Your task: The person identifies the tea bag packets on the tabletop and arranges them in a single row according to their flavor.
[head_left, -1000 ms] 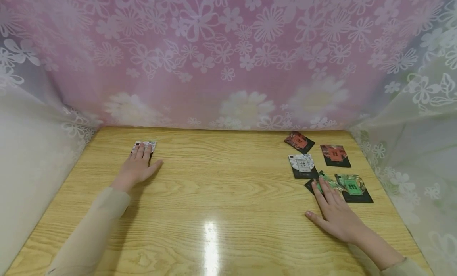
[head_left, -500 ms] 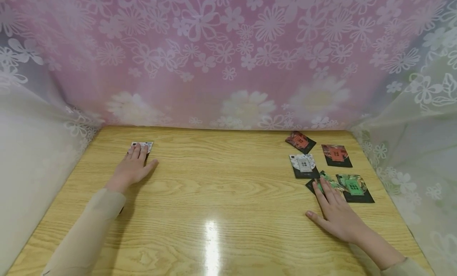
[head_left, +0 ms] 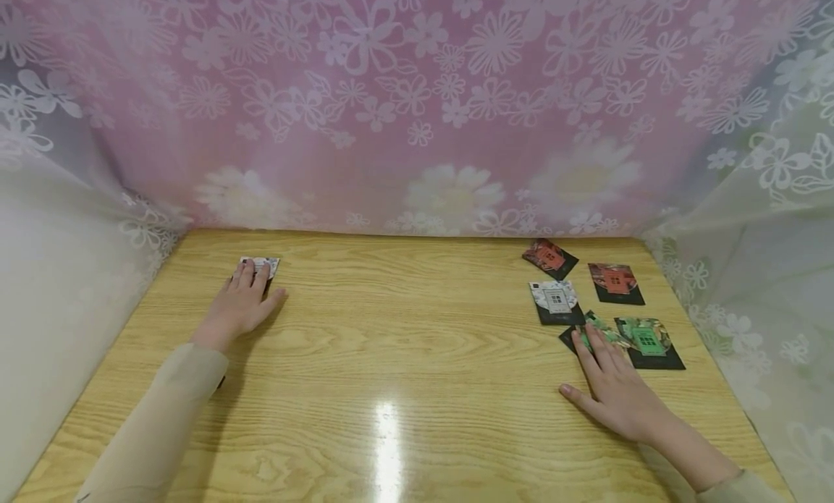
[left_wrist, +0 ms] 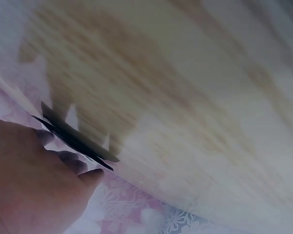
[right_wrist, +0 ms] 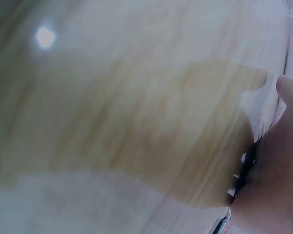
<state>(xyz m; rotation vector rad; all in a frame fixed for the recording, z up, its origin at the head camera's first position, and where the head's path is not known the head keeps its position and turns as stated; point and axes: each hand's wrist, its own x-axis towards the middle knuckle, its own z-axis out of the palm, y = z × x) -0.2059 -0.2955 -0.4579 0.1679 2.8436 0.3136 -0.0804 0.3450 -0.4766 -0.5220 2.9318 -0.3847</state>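
At the far left of the table, in the head view, my left hand [head_left: 234, 311] lies with straight fingers on a white-and-black flat packet [head_left: 270, 265], covering most of it. The left wrist view catches that packet's dark edge [left_wrist: 78, 140] under the fingertips. On the right side, my right hand [head_left: 619, 398] rests palm down, its extended fingers over a green-and-black packet [head_left: 612, 335] and its thumb spread to the side. A second green packet [head_left: 648, 341] lies against it on the right. Just beyond the fingertips is another white-and-black packet [head_left: 556, 302].
Two red-and-black packets, one tilted [head_left: 550, 258] and one straighter [head_left: 616, 283], lie at the back right. The wooden table [head_left: 404, 329] is bordered by a pink flowered curtain [head_left: 391, 127] behind and pale flowered cloth [head_left: 769, 286] at the sides.
My left hand and the white-and-black packet under it slid slightly left between the first two frames, then stayed nearly still. The right hand has kept its place on the green packet.
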